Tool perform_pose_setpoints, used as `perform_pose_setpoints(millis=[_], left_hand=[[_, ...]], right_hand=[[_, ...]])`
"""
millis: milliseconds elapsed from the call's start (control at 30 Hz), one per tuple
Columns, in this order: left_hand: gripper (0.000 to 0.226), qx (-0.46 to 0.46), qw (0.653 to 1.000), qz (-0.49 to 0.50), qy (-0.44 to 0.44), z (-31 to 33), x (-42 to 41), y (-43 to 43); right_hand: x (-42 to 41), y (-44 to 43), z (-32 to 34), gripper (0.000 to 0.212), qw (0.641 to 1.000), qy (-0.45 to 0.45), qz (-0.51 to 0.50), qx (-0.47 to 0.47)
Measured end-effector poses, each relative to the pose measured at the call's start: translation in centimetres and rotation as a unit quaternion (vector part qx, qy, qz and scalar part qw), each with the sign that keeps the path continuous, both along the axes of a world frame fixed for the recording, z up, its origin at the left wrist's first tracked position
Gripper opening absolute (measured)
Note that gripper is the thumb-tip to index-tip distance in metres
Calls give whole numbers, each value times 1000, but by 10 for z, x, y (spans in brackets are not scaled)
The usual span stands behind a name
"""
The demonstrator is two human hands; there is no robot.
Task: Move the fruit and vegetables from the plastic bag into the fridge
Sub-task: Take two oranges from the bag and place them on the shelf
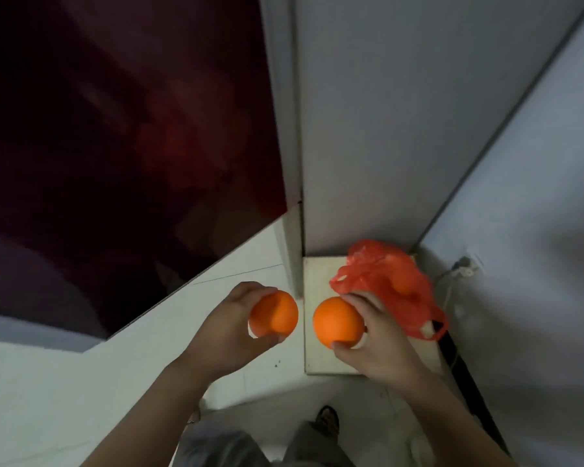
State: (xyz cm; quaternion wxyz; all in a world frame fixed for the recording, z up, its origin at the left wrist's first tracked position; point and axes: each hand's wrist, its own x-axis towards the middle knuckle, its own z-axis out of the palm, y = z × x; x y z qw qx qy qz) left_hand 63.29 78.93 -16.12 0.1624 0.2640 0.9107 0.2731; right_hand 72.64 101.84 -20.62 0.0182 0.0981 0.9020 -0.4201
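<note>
left hand (pixel 231 326) and right hand (pixel 373 338) each cup a firm, smooth orange (pixel 336 321) around its middle; thin red plastic bag (pixel 385 281) holds more.

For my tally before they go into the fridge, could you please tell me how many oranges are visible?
3: one orange in the left hand, one in the right hand, and one showing through the red plastic bag on the wooden board. The bag may hide more.

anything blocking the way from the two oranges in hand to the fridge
Yes: the dark red fridge door looks shut, so both the orange in the left hand and the orange in the right hand face a closed front.
</note>
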Motion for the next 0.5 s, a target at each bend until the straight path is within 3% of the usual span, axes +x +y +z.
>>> perform_pose_setpoints(millis=[267, 500], left_hand=[[74, -10, 989, 144, 42, 11, 22, -85], [73, 8, 968, 250, 34, 13, 55, -207]], right_hand=[[-45, -79, 26, 73, 987, 12, 162, -10], [-64, -201, 41, 74, 963, 9, 269, 7]])
